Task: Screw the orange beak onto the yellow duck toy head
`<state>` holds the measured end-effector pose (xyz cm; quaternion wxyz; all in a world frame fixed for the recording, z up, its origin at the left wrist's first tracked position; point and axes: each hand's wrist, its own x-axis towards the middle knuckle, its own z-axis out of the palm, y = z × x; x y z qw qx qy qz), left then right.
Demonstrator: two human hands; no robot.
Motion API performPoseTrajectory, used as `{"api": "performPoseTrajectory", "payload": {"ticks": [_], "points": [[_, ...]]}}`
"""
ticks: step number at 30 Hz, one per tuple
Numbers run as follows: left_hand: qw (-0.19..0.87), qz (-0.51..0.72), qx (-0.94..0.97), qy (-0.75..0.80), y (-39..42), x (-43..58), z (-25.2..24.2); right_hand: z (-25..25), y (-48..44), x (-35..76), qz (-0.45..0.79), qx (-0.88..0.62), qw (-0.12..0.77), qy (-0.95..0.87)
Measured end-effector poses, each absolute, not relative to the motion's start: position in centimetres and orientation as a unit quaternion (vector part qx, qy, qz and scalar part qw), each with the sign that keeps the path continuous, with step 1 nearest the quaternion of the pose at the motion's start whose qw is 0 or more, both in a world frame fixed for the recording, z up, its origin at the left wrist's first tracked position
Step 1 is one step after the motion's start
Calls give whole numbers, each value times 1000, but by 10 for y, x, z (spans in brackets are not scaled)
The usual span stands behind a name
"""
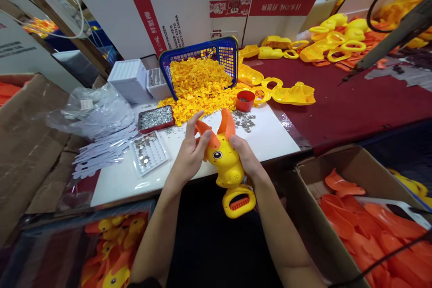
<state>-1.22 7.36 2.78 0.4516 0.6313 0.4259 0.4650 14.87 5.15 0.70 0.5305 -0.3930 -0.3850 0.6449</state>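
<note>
Head view, hands (189, 155) curled around yellow toy (225, 157), white worktop (273, 132), maroon cloth (332, 112), cartons (189, 4)

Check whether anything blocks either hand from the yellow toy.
Nothing visible does. The left hand grips an orange flap of the yellow toy, and the right hand touches its side. The red cup stands beyond, out of the way.

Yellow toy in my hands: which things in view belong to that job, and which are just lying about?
Likely belonging: yellow toy, held by left hand and right hand; small yellow pieces in and around the blue basket; orange parts in the cardboard box.

Probably lying about: printed white cartons; clear plastic bag.
</note>
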Motion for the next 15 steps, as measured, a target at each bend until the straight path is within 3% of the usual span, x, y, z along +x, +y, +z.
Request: {"api": "performPoseTrajectory", "payload": {"ticks": [5,15], "points": [[471,470,608,434,75,-5,20,6,52,148,645,-391,532,-385],[397,439,627,507,54,-14,15,5,42,146,653,-415,520,-362]]}}
